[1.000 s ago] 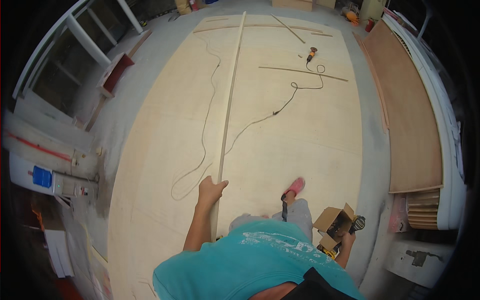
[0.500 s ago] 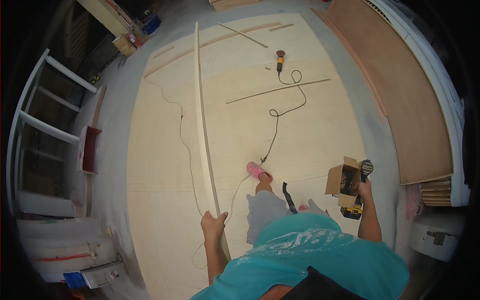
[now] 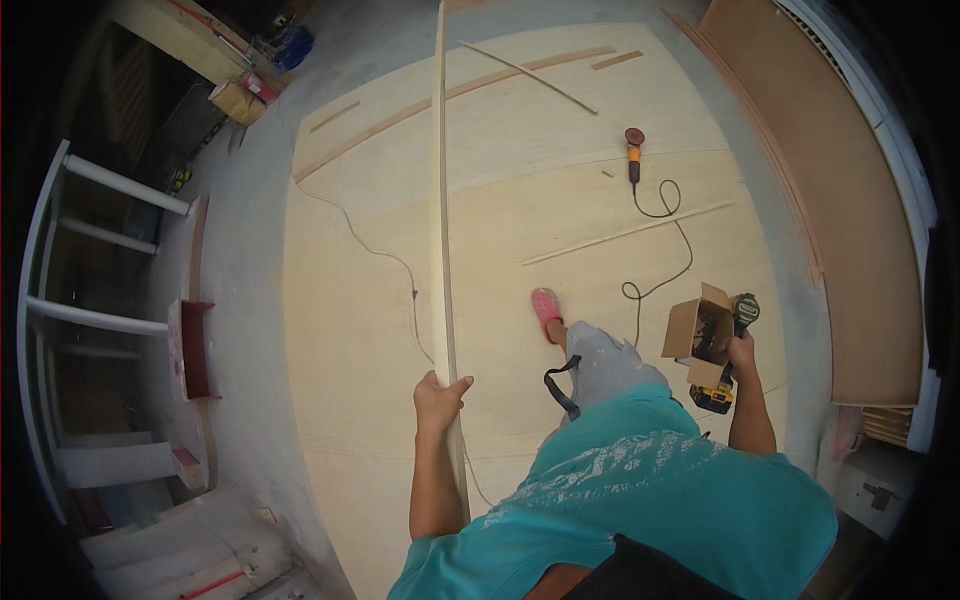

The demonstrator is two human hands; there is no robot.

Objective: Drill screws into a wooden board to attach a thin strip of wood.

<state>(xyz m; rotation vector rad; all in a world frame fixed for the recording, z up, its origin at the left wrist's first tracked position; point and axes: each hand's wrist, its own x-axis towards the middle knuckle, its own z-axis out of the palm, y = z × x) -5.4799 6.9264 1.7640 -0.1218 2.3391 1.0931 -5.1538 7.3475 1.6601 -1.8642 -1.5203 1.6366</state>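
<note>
My left hand (image 3: 440,402) is closed round a long, narrow pale wooden plank (image 3: 438,220), its thumb across the right edge. The plank stretches from beside my body away to the top of the picture. On my right side, my right hand (image 3: 741,352) grips a cordless drill (image 3: 746,311) with a yellow and black battery (image 3: 711,400) at its base. An opened cardboard box (image 3: 683,331) with dark contents sits against the drill, next to that hand; how it is held is hidden.
Pale sheets (image 3: 370,290) cover the floor. On them lie an orange angle grinder (image 3: 634,155) with a looping cord, thin wooden strips (image 3: 630,234) and a long brown strip (image 3: 375,130). Brown panels (image 3: 800,170) are stacked on the right. A white-framed rack (image 3: 110,320) and red box (image 3: 190,350) stand left.
I have stepped forward across the sheets, one pink clog showing in a different place. The plank has come along in my left hand, its far end reaching higher in view; drill and box came too.
</note>
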